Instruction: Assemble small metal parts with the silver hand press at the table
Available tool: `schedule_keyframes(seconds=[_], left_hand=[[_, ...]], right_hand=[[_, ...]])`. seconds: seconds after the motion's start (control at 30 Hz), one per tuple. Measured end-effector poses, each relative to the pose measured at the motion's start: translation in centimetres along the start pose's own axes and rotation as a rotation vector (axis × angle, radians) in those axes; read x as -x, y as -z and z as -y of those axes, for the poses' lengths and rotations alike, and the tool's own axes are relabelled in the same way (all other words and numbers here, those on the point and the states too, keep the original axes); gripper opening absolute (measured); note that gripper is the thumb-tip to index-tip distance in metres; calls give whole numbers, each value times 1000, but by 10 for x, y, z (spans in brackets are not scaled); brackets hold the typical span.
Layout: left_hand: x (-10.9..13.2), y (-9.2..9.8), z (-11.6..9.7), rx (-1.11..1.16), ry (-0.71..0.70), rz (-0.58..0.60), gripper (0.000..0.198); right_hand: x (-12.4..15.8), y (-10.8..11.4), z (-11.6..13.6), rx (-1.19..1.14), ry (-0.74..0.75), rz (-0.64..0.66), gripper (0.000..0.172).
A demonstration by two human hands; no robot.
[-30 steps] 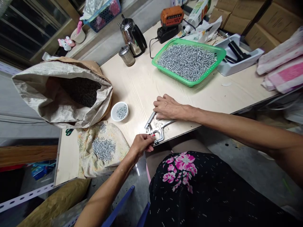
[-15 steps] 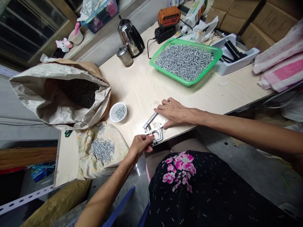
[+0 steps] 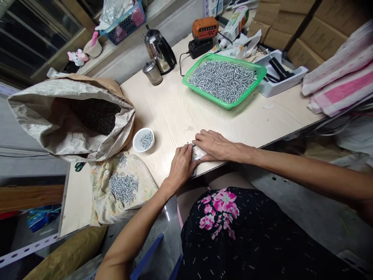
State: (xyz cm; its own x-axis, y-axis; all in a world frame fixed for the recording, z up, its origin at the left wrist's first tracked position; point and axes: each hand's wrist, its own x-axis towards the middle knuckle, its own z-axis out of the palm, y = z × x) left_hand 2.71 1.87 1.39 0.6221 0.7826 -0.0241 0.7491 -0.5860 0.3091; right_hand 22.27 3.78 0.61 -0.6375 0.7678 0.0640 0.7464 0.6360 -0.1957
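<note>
A grey metal hand tool point(image 3: 198, 157) lies at the table's front edge, mostly hidden under my hands. My left hand point(image 3: 181, 165) is closed over its near part, fingers together and curled on top. My right hand point(image 3: 212, 146) grips the other side, with the thumb along a handle and bent fingers at the far side. The two hands almost touch. Left of them stands a white bowl point(image 3: 135, 144) holding small silver metal pins. More such pins point(image 3: 124, 187) lie heaped on a floral cloth point(image 3: 100, 206).
A green basket point(image 3: 230, 105) full of silver pins stands at the back, with a grey tray point(image 3: 271, 91) beside it. An open sack point(image 3: 40, 116) of dark pieces is on the left. Behind are a kettle point(image 3: 155, 46), a lidded metal jar point(image 3: 153, 76) and an orange battery point(image 3: 204, 28).
My left hand has moved from pinching at the tool's red-marked near part to lying over the tool, hiding its spring. My right hand stays at the handles. The view has shifted slightly.
</note>
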Motion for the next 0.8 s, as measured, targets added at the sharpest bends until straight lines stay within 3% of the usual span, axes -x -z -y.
schedule_keyframes(seconds=[0.17, 0.43, 0.8], left_hand=[[-6, 0, 2, -31, -48, 80, 54], [-5, -5, -5, -48, -16, 55, 26], [-5, -9, 0, 11, -28, 65, 16]], right_hand=[[3, 8, 3, -18, 6, 81, 44], [15, -4, 17, -96, -82, -18, 10], [17, -23, 9, -216, -74, -30, 12]])
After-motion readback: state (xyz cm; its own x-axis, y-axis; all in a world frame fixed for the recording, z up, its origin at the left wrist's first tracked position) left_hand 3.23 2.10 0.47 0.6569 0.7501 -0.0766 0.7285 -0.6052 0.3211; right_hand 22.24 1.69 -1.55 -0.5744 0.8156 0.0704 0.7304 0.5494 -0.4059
